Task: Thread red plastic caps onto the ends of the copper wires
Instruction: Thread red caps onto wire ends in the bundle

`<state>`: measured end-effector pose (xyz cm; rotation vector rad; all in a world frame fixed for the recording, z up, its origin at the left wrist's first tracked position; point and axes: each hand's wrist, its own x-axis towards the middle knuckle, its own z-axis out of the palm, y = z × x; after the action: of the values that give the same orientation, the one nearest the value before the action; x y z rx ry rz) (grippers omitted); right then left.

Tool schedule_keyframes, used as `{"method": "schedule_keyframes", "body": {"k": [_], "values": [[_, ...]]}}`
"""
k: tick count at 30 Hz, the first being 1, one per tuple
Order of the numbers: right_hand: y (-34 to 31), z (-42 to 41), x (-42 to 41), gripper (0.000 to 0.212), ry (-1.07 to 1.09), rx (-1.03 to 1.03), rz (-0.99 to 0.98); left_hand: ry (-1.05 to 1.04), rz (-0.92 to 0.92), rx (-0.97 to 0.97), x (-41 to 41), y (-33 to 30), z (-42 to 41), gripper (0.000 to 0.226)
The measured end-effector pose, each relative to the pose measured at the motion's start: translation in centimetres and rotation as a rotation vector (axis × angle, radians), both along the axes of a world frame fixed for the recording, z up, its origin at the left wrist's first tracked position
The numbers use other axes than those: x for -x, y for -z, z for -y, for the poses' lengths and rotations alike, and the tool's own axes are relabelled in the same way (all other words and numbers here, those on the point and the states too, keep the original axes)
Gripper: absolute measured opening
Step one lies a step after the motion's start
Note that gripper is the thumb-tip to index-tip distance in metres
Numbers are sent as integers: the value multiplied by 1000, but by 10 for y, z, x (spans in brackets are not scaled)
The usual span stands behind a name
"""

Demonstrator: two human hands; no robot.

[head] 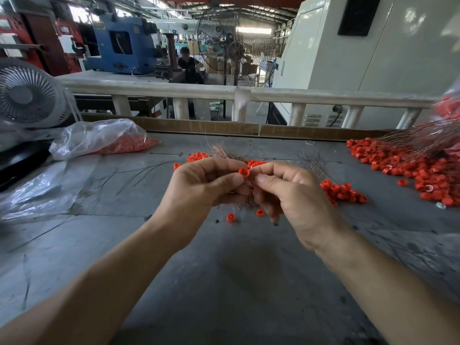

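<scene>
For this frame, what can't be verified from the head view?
- Whether a wire has entered the red cap: too small, fingertips crowd it.
- Copper wires in the grip: mostly covered by the left hand and right hand.
- Bag of caps, right edge: cut off, blurred.

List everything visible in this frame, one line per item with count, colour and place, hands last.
held cap: one, red, pinched between both hands
copper wires: bundle, copper, in the grip of both hands
loose caps: small pile, red, right of the hands
big cap pile: many, red, far right, wires lying over it
two stray caps: red, below the hands
plastic bag: one, clear, holding red caps, far left
table: one, grey
small fan: one, white, left edge
left hand: holds cap and wires
right hand: pinches at the cap
</scene>
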<state>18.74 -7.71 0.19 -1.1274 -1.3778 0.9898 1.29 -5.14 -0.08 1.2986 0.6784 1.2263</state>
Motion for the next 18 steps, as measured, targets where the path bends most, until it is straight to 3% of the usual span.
{"method": "schedule_keyframes", "body": {"k": [3, 11, 18], "values": [[-1, 0, 1, 28, -50, 56, -64, 30, 31, 28, 2, 0, -1, 20], [0, 0, -2, 13, -123, 215, -180, 120, 75, 99, 7, -4, 0, 23], [6, 1, 4, 14, -112, 267, -88, 160, 153, 132, 10, -7, 0, 24]]}}
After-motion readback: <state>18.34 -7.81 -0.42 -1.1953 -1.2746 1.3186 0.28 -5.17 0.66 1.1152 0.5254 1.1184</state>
